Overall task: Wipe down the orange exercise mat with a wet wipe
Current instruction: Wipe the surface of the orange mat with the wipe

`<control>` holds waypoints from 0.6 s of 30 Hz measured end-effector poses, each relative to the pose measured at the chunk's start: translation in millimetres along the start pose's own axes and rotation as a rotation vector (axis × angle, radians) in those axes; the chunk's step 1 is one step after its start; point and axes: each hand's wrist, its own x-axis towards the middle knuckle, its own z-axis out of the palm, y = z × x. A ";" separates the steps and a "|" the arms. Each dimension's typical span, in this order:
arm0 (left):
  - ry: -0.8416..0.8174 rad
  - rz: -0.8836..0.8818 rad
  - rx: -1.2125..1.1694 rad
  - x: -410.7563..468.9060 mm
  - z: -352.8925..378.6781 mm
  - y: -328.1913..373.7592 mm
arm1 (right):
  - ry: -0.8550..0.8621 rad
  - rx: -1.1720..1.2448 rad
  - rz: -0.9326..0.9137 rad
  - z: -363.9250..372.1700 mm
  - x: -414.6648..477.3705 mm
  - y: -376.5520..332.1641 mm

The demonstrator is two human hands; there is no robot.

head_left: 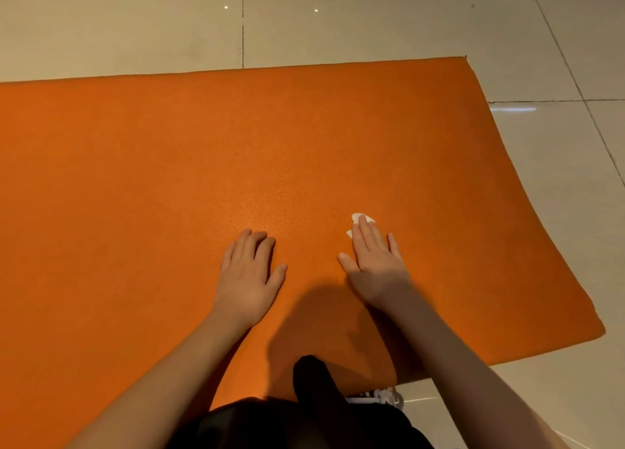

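Observation:
The orange exercise mat [203, 164] lies flat on a tiled floor and fills most of the view. My right hand [373, 262] lies flat on the mat, its straight fingers pressing a small white wet wipe [355, 219] that shows only past the fingertips. My left hand [248, 272] rests palm down on the mat to the left, fingers slightly bent at the tips, holding nothing.
Beige floor tiles [338, 15] surround the mat at the back and right. The mat's right edge [527, 184] curves up slightly. Dark clothing [314, 414] and a white shoe [382, 397] sit at the bottom centre.

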 end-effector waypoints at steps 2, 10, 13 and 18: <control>-0.016 -0.007 0.006 0.6 -1.2 0.4 | 0.016 -0.006 -0.022 5.5 -0.2 -12.5; -0.103 -0.029 0.061 0.3 -1.7 2.9 | 0.074 -0.027 0.037 -4.9 31.3 13.6; -0.109 -0.041 0.066 0.8 -1.2 2.9 | 0.097 0.028 0.012 1.7 38.0 -10.8; -0.111 -0.039 0.062 0.7 0.0 2.3 | 0.047 -0.032 -0.245 -2.4 39.4 -0.6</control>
